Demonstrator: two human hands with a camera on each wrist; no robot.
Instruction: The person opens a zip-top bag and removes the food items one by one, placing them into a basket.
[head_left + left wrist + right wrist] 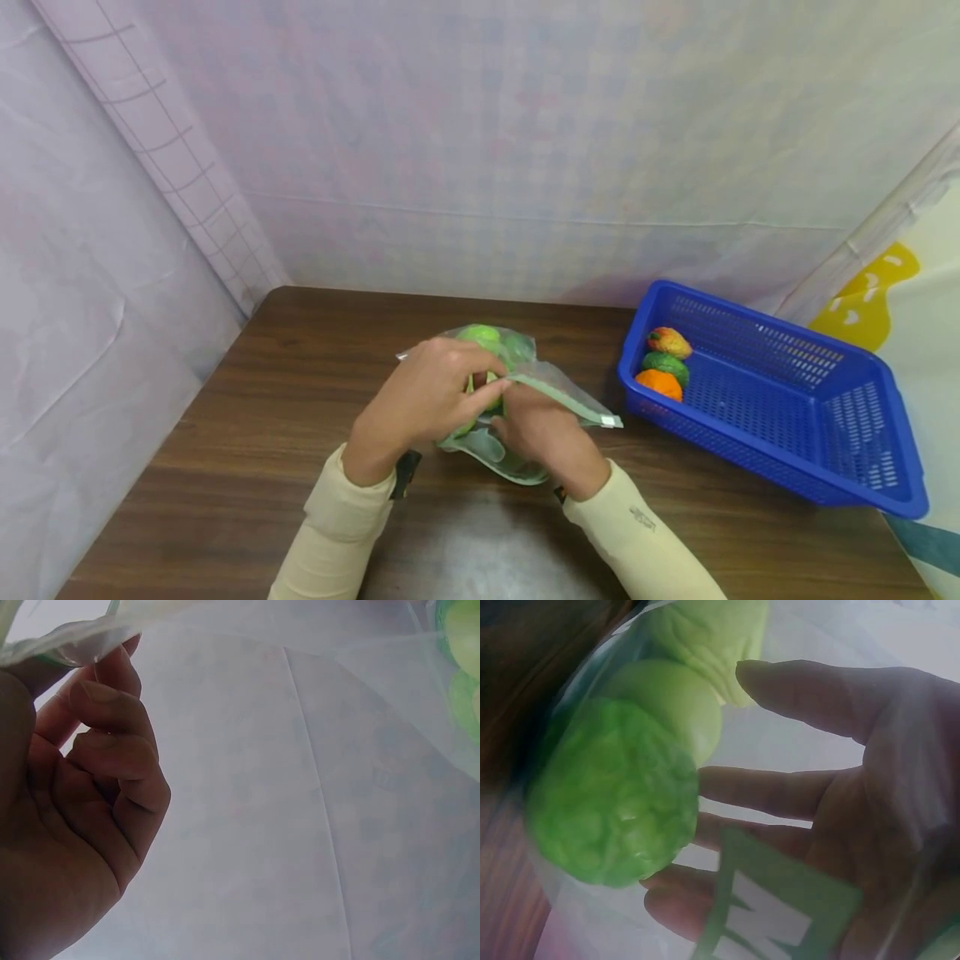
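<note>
A clear zip bag (558,387) with a pale green zip edge and a white slider lies mid-table, its mouth toward me. My left hand (431,387) pinches the bag's edge between thumb and index finger, its other fingers curled loosely. Inside the mouth is my right hand (540,425), partly hidden by the film. The right wrist view shows its fingers (772,791) spread and fairly straight, fingertips right beside a bumpy green vegetable-like piece (615,795). Behind that, in the bag, are a smooth pale green round piece (675,697) and a wrinkled light green one (720,637).
To the right stands a blue perforated plastic basket (765,417). Along its left end lie a red-yellow piece (670,342), a bumpy green piece (666,367) and an orange piece (660,384). The brown wooden table (247,433) ends at a pale curtain (480,167).
</note>
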